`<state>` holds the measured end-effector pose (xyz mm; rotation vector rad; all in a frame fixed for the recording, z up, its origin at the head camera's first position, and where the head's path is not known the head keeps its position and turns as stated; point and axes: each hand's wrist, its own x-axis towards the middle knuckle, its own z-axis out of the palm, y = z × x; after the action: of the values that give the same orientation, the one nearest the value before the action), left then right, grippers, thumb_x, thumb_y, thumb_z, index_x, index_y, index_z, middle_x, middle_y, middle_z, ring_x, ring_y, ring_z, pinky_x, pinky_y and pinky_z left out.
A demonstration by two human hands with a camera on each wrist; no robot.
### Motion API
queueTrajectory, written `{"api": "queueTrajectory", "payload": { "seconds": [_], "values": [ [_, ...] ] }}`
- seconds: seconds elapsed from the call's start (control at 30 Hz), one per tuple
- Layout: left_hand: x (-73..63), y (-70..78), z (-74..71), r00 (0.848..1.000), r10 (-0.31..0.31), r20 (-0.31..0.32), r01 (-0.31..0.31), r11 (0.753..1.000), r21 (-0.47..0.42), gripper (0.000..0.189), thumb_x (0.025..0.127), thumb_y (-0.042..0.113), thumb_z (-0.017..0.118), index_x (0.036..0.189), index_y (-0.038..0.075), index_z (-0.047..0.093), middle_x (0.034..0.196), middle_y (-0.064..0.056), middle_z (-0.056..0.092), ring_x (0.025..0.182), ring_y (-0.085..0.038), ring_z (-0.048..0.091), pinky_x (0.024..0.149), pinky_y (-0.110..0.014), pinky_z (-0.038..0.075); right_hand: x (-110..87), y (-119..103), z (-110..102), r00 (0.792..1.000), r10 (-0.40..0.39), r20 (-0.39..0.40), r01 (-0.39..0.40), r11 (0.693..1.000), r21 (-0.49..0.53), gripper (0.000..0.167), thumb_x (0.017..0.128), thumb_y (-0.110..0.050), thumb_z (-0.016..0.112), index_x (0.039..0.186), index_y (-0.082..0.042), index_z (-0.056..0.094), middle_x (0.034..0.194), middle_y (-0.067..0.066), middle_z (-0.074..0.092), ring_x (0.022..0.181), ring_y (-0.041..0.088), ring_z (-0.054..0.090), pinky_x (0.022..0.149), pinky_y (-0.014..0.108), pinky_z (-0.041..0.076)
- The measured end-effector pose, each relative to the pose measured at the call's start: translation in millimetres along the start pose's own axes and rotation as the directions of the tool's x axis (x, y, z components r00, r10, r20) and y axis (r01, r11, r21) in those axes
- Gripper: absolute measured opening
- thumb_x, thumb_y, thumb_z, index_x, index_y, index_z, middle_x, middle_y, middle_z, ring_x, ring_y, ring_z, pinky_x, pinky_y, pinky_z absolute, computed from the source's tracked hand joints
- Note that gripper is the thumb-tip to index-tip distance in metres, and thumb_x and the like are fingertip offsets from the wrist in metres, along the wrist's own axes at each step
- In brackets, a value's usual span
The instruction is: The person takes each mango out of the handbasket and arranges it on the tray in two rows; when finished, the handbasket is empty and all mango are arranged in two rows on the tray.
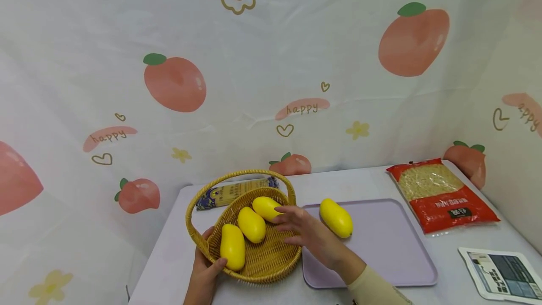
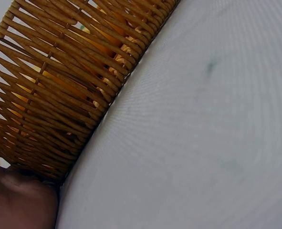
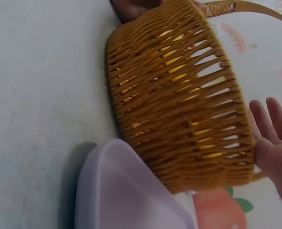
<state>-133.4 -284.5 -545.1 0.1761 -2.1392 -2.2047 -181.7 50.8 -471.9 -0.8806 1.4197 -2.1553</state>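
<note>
A wicker basket (image 1: 271, 258) with a tall arched handle stands on the table, three yellow mangoes (image 1: 233, 247) lying inside it. My left hand (image 1: 204, 272) grips the basket's left side, thumb over the rim and fingers around the outer wall. In the left wrist view only part of that hand (image 2: 21, 200) shows, against the woven wall (image 2: 50, 95). Over the basket's right side, my right hand (image 1: 309, 236) is held with fingers extended and nothing in them, close to the rightmost mango (image 1: 264, 207). Another mango (image 1: 336, 218) lies on the lilac tray (image 1: 389, 244).
The tray's left edge lies right beside the basket. Behind the basket is a blue-and-tan noodle packet (image 1: 237, 192). A red bag of dry food (image 1: 440, 196) lies at the back right, with a white tablet-like panel (image 1: 501, 272) in front. A fruit-printed cloth backs the table.
</note>
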Motion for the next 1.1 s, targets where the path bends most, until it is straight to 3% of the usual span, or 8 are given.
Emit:
{"api": "queueTrajectory", "payload": {
  "seconds": [0.2,0.37,0.63,1.1],
  "values": [
    [0.8,-0.5,0.2,1.000,-0.004,-0.010,0.004,1.000,0.014,0.084,0.105,0.016,0.075,0.169,0.022,0.023,0.170,-0.013,0.028,0.145,-0.019,0.040,0.107,-0.017,0.044,17.8,8.0,4.7,0.995,0.083,-0.047,-0.082,0.997,0.005,0.070,0.119,-0.048,0.027,0.164,0.006,0.035,0.157,0.030,0.046,0.147,0.056,0.037,0.117,0.065,0.040],
    [0.8,0.0,1.0,1.000,0.003,-0.006,-0.003,1.000,0.006,0.084,0.104,0.016,0.075,0.169,0.021,0.022,0.169,-0.013,0.028,0.147,-0.023,0.038,0.107,-0.017,0.044,32.0,13.8,5.7,0.989,0.135,-0.065,-0.138,0.990,-0.043,0.075,0.117,-0.056,0.029,0.164,0.002,0.036,0.160,0.030,0.042,0.150,0.051,0.038,0.118,0.065,0.038],
    [1.3,0.7,0.8,1.000,0.001,-0.011,-0.001,1.000,0.009,0.085,0.104,0.015,0.075,0.170,0.020,0.021,0.170,-0.013,0.027,0.147,-0.023,0.037,0.106,-0.015,0.043,46.1,16.7,4.4,0.983,0.154,-0.103,-0.158,0.987,-0.040,0.078,0.116,-0.057,0.032,0.165,0.003,0.035,0.162,0.031,0.040,0.152,0.051,0.034,0.120,0.066,0.035],
    [1.2,0.3,0.7,1.000,0.000,-0.007,0.000,1.000,-0.006,0.084,0.104,0.013,0.074,0.170,0.020,0.022,0.170,-0.014,0.027,0.146,-0.021,0.038,0.107,-0.017,0.044,70.1,30.0,13.2,0.969,0.211,-0.127,-0.239,0.931,-0.276,0.071,0.115,-0.060,0.036,0.162,-0.007,0.044,0.163,0.020,0.043,0.150,0.039,0.039,0.117,0.066,0.037]
  ]
}}
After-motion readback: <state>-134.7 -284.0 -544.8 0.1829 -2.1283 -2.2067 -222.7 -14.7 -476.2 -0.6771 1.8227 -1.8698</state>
